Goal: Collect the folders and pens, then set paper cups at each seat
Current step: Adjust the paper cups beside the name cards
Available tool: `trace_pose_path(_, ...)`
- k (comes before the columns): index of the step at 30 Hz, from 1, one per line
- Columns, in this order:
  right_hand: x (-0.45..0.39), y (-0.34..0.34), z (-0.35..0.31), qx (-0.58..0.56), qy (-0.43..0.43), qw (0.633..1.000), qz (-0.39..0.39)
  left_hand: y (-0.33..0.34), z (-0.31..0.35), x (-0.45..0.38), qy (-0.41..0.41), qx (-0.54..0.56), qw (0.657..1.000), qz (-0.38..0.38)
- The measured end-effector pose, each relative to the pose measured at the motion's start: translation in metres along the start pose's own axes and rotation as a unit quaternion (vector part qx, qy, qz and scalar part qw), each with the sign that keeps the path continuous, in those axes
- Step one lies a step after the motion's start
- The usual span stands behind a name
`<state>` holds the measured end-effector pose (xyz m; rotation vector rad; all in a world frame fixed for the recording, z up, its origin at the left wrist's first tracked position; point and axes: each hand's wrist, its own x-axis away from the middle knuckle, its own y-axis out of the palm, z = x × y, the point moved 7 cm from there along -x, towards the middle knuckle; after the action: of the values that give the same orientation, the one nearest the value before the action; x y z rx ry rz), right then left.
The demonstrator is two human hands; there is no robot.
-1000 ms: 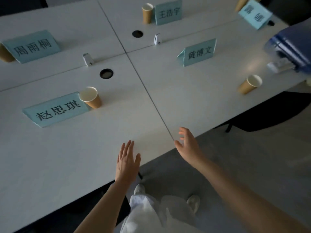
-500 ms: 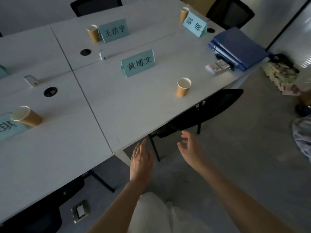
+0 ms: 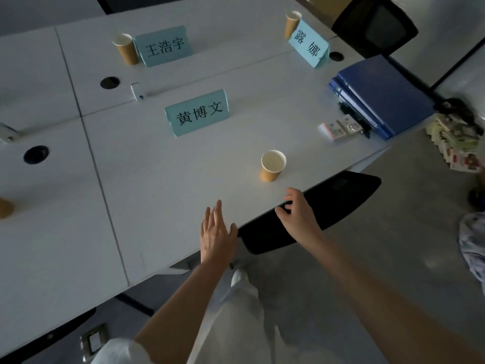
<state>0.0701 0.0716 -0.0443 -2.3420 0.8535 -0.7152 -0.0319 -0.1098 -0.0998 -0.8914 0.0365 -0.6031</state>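
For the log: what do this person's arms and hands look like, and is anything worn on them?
Both forearms are bare up to where they leave the view, with no sleeves showing. The left hand and the right hand wear no gloves; no rings, watch or wristband can be seen in this dim light. Below the arms, light, whitish clothing and a pale shoe show.

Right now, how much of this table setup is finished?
Mostly done, it seems. The blue folders are stacked at the table's far right corner. A paper cup stands near the closest name card, and cups stand by the two farther cards. Both the left hand and right hand are empty. Whether every seat has a cup can't be seen from here.
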Motion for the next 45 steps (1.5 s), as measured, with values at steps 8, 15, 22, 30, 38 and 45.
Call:
trace_pose_path(8,-0.095,-0.016,-0.014,0.074,-0.047,0.996,-0.005,0.025,0.025,-0.075,-0.007,-0.072,0.997,-0.042)
trace_pose_path(15,-0.143,0.007,-0.017,0.203,-0.126,0.968,-0.079,0.047,0.02,-0.12,-0.093,-0.092,0.989,-0.069)
trace_pose_path(22,-0.168,0.007,-0.021,0.238,-0.206,0.944,-0.102,0.068,0.014,-0.116,-0.165,-0.12,0.978,-0.05)
trace_pose_path(30,-0.243,-0.012,-0.055,0.181,-0.25,0.944,-0.118,0.064,0.039,-0.156,-0.221,-0.101,0.97,0.024)
trace_pose_path(38,-0.357,0.004,-0.11,0.142,-0.256,0.946,-0.137,0.049,0.05,-0.25,-0.23,-0.093,0.965,0.081)
trace_pose_path(45,-0.409,0.04,-0.14,0.13,-0.273,0.944,-0.134,0.066,0.044,-0.279,-0.254,-0.126,0.955,0.09)
